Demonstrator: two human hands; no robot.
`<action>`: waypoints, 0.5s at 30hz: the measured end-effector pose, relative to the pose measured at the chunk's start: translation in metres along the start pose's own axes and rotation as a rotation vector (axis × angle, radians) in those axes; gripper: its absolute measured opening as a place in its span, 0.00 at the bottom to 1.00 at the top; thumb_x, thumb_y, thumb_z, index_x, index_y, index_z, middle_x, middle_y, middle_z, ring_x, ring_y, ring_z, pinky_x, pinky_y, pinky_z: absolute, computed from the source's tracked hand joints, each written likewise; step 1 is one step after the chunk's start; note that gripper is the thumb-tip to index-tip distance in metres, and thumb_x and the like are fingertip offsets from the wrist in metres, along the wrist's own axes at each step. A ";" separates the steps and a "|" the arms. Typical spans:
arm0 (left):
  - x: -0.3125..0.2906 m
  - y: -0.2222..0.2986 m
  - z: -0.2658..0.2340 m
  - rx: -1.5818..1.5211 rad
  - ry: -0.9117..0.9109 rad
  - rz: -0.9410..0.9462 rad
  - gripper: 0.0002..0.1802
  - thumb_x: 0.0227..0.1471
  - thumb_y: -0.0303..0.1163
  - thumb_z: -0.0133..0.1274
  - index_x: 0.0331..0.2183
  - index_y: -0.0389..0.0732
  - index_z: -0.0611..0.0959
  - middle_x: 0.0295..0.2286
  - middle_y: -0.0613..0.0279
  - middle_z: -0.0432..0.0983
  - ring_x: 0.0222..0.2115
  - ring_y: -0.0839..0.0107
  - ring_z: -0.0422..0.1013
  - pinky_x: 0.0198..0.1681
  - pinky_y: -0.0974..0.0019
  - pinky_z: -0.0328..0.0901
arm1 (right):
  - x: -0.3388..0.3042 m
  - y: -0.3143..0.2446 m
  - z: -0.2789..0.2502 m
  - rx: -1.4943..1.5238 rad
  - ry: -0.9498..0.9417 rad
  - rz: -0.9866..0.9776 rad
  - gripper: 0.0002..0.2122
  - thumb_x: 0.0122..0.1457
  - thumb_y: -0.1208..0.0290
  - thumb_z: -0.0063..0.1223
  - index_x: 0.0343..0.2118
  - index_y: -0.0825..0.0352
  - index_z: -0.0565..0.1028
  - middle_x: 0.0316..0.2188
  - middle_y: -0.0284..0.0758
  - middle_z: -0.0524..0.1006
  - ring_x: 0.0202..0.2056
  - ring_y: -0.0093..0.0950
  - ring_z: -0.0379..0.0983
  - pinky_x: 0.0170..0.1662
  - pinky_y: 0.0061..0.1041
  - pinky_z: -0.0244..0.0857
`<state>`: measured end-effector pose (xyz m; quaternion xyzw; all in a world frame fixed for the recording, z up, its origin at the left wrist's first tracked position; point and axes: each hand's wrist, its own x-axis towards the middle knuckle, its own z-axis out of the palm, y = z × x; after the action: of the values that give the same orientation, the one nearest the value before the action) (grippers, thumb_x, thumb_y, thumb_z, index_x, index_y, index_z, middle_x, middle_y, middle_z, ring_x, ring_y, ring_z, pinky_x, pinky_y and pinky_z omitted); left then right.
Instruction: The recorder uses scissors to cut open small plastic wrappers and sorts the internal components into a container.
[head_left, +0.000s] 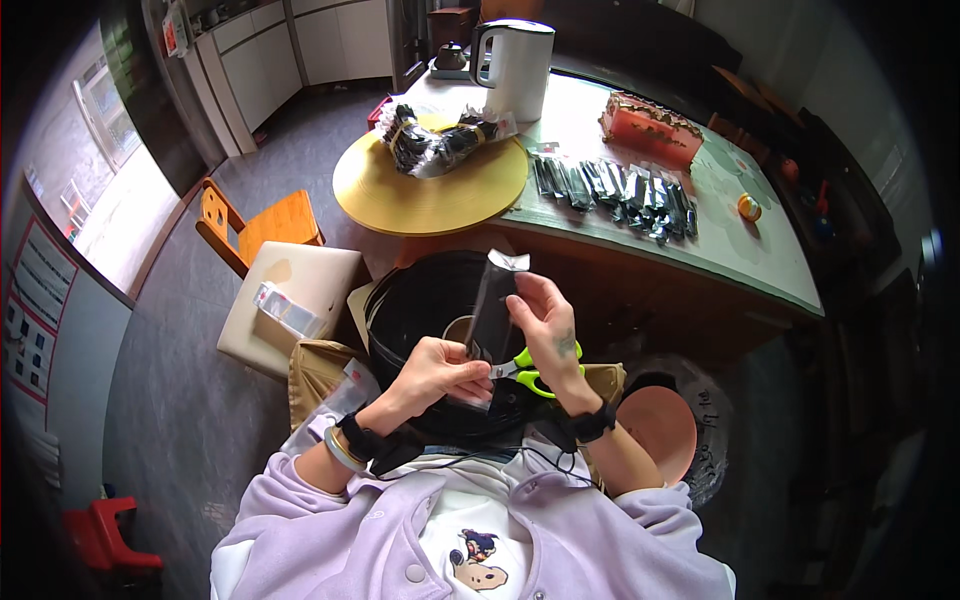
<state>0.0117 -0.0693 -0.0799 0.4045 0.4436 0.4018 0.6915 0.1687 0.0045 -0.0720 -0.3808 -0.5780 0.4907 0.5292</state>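
In front of me I hold a narrow clear plastic packet [490, 310] with something flat and black inside and a white top end. My left hand [440, 375] pinches its lower part between thumb and fingers. At the upper right edge, the fingers of my right hand [545, 318] close on the packet. Green-handled scissors [540, 372] show between my hands; their blades run toward my left fingertips, and I cannot tell what supports them. Below both hands is a large black round tub [400, 290].
Many similar black packets [615, 195] lie in a row on the table [770, 250]. A bundle of packets [430, 150] rests on a yellow round board [370, 200]. Beyond stand a white kettle [522, 70] and a pink box [650, 130]. A cream stool [290, 265] holds clear bags [290, 312].
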 end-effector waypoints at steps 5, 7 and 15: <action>-0.002 0.000 0.001 0.162 0.221 0.168 0.07 0.51 0.26 0.50 0.29 0.30 0.76 0.23 0.55 0.75 0.24 0.69 0.75 0.27 0.70 0.72 | -0.034 -0.020 -0.002 -0.614 -0.225 -0.469 0.08 0.46 0.78 0.55 0.31 0.66 0.72 0.26 0.33 0.71 0.29 0.28 0.68 0.31 0.25 0.64; -0.002 0.003 0.004 0.206 0.248 0.210 0.07 0.51 0.26 0.49 0.28 0.30 0.76 0.22 0.56 0.75 0.24 0.71 0.75 0.26 0.71 0.72 | -0.048 -0.015 0.003 -0.718 -0.340 -0.521 0.09 0.42 0.77 0.57 0.28 0.65 0.71 0.24 0.34 0.68 0.27 0.31 0.66 0.31 0.27 0.62; 0.002 -0.007 0.001 0.445 0.318 0.335 0.07 0.51 0.25 0.49 0.29 0.29 0.74 0.19 0.61 0.74 0.19 0.78 0.71 0.20 0.76 0.68 | -0.055 -0.008 0.010 -0.924 -0.391 -0.555 0.09 0.41 0.75 0.58 0.24 0.64 0.68 0.24 0.34 0.67 0.27 0.31 0.64 0.31 0.29 0.60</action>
<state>0.0139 -0.0703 -0.0864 0.5453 0.5502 0.4616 0.4323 0.1675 -0.0522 -0.0767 -0.3089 -0.8980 0.0911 0.2999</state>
